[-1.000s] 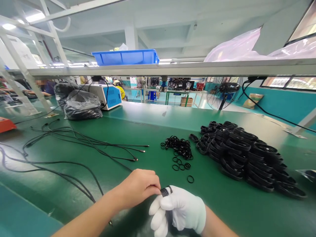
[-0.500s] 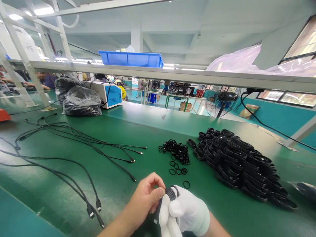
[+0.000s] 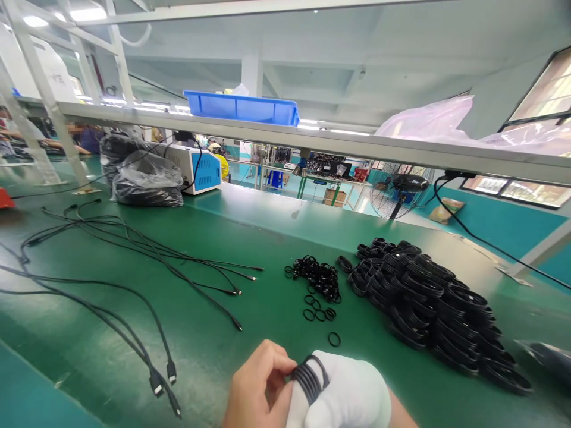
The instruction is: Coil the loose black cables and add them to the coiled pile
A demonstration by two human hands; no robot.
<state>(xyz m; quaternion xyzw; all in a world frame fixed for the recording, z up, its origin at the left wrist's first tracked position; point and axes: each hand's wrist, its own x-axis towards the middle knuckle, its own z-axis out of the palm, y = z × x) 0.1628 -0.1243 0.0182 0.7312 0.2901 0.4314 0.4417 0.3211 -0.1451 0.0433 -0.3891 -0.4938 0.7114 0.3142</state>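
Note:
A coiled black cable is gripped in my right hand, which wears a white glove. Several turns of it show side by side at the top of the fist, with one loop standing a little apart. My left hand, bare, has its thumb and forefinger closed on the left side of the coil. The lower part of both hands is cut off by the frame's bottom edge. Just beyond them on the green table lie a single black ring and a small heap of black rings.
A big pile of coiled black cables covers the table's right side. Loose black cables stretch across the left. Behind them stand a plastic bag of black items and a blue-and-white machine. Overhead, a shelf carries a blue tray.
Both hands, with the coil, have moved lower in the view. The right fist has turned so that more of the coil's turns show. The table items lie as before.

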